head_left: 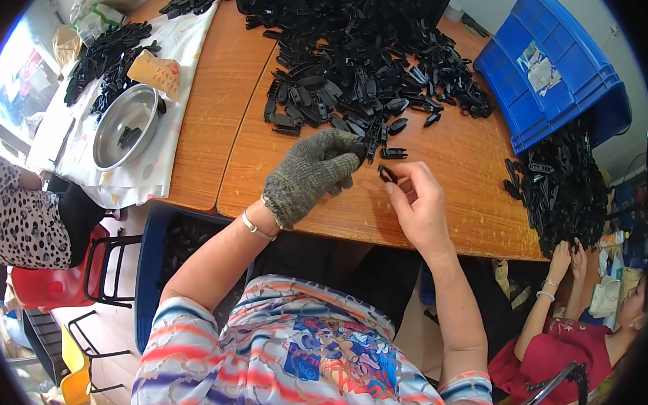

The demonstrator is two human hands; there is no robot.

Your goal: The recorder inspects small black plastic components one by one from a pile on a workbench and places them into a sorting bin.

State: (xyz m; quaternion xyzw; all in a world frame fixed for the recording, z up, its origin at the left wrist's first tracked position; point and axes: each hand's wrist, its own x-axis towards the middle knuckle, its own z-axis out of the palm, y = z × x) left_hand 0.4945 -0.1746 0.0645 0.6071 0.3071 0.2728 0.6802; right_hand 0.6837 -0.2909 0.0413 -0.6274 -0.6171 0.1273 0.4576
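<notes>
My left hand (313, 172), in a grey-green knitted glove, is closed, with a slim black plastic part (370, 149) at its fingertips near the front of the pile. Bare and a little to the right, my right hand (419, 200) pinches a small, long black plastic part (387, 173) between thumb and fingers. Another black part, two-pronged at one end (394, 154), lies on the wooden table (457, 194) just beyond my fingers. Past both hands spreads a big heap of similar black plastic parts (360, 59), some slim and open-framed, others rounded.
A tilted blue crate (545, 63) stands at the right, with more black parts (560, 180) by it. At the left are a metal bowl (128, 129) on a light cloth and a dark blue bin (153, 265) below. Two other people sit nearby, left and right.
</notes>
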